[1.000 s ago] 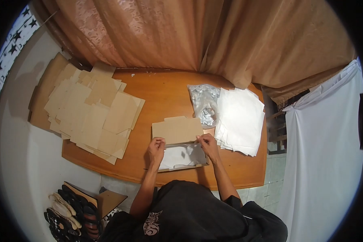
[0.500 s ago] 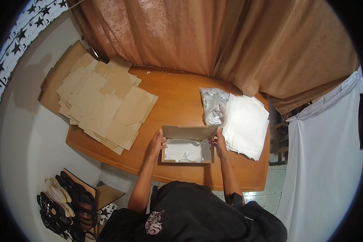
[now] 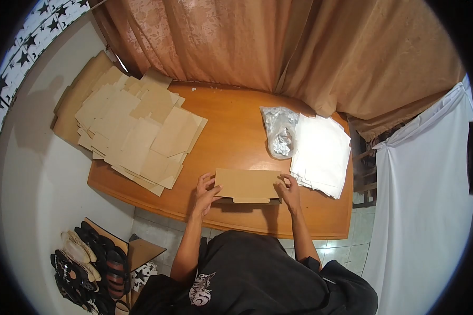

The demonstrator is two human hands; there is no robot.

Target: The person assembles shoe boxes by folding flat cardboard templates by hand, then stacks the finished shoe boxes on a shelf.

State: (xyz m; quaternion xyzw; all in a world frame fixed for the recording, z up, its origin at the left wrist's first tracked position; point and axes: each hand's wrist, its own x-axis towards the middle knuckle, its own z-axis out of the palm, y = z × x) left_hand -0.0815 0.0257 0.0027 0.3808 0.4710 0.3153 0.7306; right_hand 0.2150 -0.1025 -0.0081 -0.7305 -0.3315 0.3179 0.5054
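Observation:
A small brown cardboard box (image 3: 248, 182) sits near the table's front edge, its lid folded down over the top. The lid's front flap (image 3: 251, 200) juts toward me, and a dark gap shows below it. At the left end, my left hand (image 3: 206, 195) grips the box, thumb on the lid's corner and fingers along the side. My right hand (image 3: 289, 192) holds the opposite end, its fingers bent at the lid's right edge. The white paper inside is hidden under the lid.
Flat cardboard pieces (image 3: 136, 131) are piled on the left of the wooden table (image 3: 226, 126). A clear plastic bag (image 3: 281, 134) with silvery contents lies beside a stack of white paper sheets (image 3: 320, 155). Shoes (image 3: 92, 268) stand lower left; brown curtains (image 3: 205, 42) hang behind.
The lid, upright before, has come down toward me and covers the box's paper-lined inside. Both hands have stayed at the box's ends.

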